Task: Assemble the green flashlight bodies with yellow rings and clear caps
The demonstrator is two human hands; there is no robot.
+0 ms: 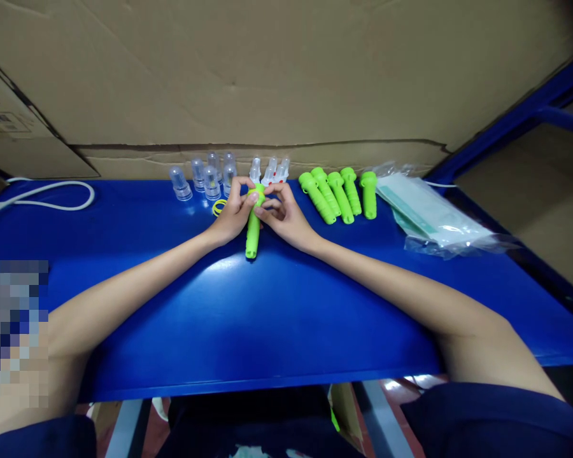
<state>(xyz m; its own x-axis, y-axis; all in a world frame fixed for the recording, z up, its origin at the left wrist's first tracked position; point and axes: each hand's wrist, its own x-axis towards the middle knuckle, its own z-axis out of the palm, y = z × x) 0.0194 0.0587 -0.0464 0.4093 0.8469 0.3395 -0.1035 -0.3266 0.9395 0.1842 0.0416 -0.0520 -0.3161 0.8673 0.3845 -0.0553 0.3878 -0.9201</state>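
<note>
"From the head view, where is the lime-green ribbed handle (252, 236)?"

"Over the blue table (248, 331); the left hand (235, 210) and the right hand (287, 217) both grip its wide end (fingers partly hide it). I would advise to hold it steady, the thumbs pressing gently, evenly."

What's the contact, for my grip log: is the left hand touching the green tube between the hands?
Touching. The head view shows the left hand with its thumb on the upper part of the green tube.
</note>
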